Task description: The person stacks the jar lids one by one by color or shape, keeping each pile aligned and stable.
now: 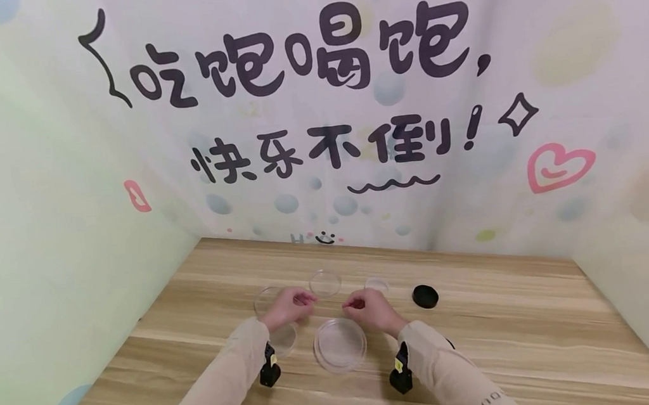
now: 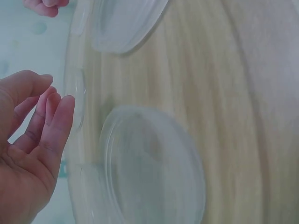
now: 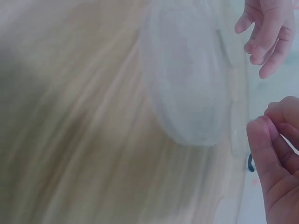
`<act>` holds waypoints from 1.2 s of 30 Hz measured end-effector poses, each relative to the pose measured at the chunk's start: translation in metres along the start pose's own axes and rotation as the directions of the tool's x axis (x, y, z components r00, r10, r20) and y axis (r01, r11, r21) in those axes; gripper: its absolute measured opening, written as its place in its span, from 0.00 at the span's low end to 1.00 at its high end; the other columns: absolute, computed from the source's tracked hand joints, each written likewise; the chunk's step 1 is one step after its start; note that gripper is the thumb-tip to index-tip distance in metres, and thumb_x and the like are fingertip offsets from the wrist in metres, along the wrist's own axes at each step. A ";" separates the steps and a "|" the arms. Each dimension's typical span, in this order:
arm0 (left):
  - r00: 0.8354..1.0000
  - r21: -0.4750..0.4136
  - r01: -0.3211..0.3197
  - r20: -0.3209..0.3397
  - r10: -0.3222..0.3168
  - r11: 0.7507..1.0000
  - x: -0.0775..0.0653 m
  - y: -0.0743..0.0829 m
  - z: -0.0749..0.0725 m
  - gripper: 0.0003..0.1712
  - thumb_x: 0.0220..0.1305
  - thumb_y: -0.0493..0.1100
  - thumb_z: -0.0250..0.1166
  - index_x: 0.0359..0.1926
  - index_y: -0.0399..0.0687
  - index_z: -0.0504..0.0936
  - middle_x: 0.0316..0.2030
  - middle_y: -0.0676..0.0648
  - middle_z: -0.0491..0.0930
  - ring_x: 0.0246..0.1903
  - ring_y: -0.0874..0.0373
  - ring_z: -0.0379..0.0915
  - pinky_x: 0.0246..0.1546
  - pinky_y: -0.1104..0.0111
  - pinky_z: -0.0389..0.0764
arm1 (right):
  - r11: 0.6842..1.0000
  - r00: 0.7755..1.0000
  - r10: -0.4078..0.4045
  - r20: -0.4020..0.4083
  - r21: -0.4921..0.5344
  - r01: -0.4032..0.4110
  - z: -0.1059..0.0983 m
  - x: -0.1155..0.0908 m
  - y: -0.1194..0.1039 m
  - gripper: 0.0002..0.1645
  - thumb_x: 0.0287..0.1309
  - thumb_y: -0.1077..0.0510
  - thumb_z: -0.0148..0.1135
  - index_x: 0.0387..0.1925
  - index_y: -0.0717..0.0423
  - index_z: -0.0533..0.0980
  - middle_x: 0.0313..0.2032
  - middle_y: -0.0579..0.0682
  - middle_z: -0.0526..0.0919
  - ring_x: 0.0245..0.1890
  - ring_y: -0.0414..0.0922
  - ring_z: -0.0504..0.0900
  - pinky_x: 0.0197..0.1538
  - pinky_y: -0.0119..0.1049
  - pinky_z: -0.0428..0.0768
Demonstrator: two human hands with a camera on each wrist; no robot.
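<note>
My left hand [image 1: 288, 308] hovers over the left part of a group of clear round dishes, fingers loosely bent and nothing between them. In the left wrist view its thumb and fingertips stand apart, beside a shallow clear dish [image 2: 154, 168]. Facing it, my right hand [image 1: 372, 311] has bent fingers with the tips close to the thumb; no object shows in it. Between the wrists, nearer me, lies the largest clear dish [image 1: 340, 346]. One clear dish [image 1: 285, 340] is partly behind the left wrist, another [image 1: 264, 296] beyond that hand. A smaller one [image 1: 378, 283] lies behind the right hand.
Beyond both hands, another clear dish [image 1: 325, 283] rests on the wooden table [image 1: 516, 314]. A black round disc [image 1: 425, 296] lies to the right. Past the right sleeve, a dark edge [image 1: 450, 343] peeks out. Printed cloth walls [image 1: 325, 215] border the table's back and sides.
</note>
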State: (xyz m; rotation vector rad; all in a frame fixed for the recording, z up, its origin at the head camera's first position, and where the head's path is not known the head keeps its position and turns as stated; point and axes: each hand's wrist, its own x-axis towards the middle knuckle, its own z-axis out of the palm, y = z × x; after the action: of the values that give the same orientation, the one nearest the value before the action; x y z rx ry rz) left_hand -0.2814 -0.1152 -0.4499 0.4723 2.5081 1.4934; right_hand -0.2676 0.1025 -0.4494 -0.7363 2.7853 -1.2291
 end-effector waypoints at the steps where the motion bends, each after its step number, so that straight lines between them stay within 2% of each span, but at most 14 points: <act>1: 1.000 0.005 -0.004 -0.012 0.004 1.000 0.000 0.000 -0.003 0.12 0.52 0.28 0.58 0.40 0.27 0.76 0.28 0.42 0.75 0.26 0.54 0.72 0.25 0.62 0.79 | 1.000 1.000 -0.001 0.007 -0.002 0.002 0.000 0.002 -0.002 0.06 0.52 0.63 0.58 0.30 0.62 0.79 0.26 0.46 0.79 0.27 0.37 0.74 0.30 0.27 0.74; 5: 0.996 0.052 -0.027 -0.079 0.032 0.998 0.001 -0.002 -0.014 0.12 0.51 0.28 0.58 0.39 0.27 0.76 0.27 0.43 0.76 0.26 0.57 0.72 0.24 0.66 0.78 | 1.000 1.000 -0.016 0.013 0.013 0.016 0.000 0.011 -0.010 0.06 0.53 0.63 0.58 0.30 0.63 0.79 0.26 0.47 0.79 0.27 0.38 0.74 0.30 0.28 0.74; 7: 0.991 0.045 -0.025 -0.128 0.031 0.999 0.001 -0.005 -0.019 0.12 0.51 0.28 0.58 0.39 0.27 0.76 0.27 0.43 0.77 0.27 0.57 0.73 0.24 0.66 0.77 | 1.000 1.000 -0.022 0.012 0.018 0.022 0.001 0.016 -0.015 0.06 0.53 0.63 0.58 0.30 0.62 0.79 0.26 0.47 0.79 0.27 0.37 0.74 0.30 0.27 0.74; 13: 0.962 0.025 -0.011 -0.273 0.017 1.000 -0.002 -0.016 -0.031 0.09 0.49 0.27 0.58 0.35 0.30 0.78 0.26 0.43 0.78 0.27 0.55 0.74 0.27 0.69 0.76 | 0.999 0.999 -0.046 0.006 0.029 0.046 0.009 0.029 -0.025 0.06 0.52 0.63 0.57 0.30 0.62 0.79 0.27 0.47 0.79 0.27 0.37 0.74 0.31 0.26 0.74; 20: 0.947 0.004 0.002 -0.322 -0.001 1.000 -0.006 -0.021 -0.039 0.11 0.51 0.27 0.59 0.38 0.27 0.77 0.30 0.39 0.78 0.32 0.49 0.74 0.33 0.66 0.77 | 0.996 1.000 -0.024 0.013 0.088 0.023 0.023 0.043 -0.027 0.09 0.52 0.65 0.56 0.34 0.67 0.77 0.26 0.50 0.80 0.25 0.38 0.75 0.27 0.26 0.75; 28: 0.907 0.046 0.042 -0.420 -0.018 0.998 -0.008 -0.035 -0.047 0.14 0.48 0.28 0.60 0.40 0.29 0.77 0.32 0.40 0.77 0.34 0.48 0.73 0.39 0.62 0.75 | 0.991 0.999 -0.025 0.022 0.136 0.022 0.041 0.053 -0.031 0.12 0.49 0.68 0.55 0.37 0.72 0.75 0.29 0.58 0.81 0.29 0.45 0.79 0.29 0.26 0.76; 36: 0.893 0.045 0.055 -0.449 -0.030 0.997 -0.014 -0.050 -0.054 0.16 0.47 0.27 0.60 0.41 0.28 0.76 0.39 0.35 0.75 0.40 0.45 0.70 0.44 0.56 0.72 | 0.980 0.996 0.033 0.077 0.194 -0.048 0.054 0.065 -0.038 0.16 0.51 0.68 0.56 0.43 0.74 0.72 0.35 0.62 0.80 0.36 0.51 0.80 0.32 0.28 0.77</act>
State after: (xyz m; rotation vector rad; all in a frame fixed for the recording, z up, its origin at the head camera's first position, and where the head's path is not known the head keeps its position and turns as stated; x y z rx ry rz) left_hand -0.2944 -0.1864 -0.4682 0.0777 2.8854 1.6770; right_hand -0.2992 0.0148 -0.4486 -0.6913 2.5610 -1.4119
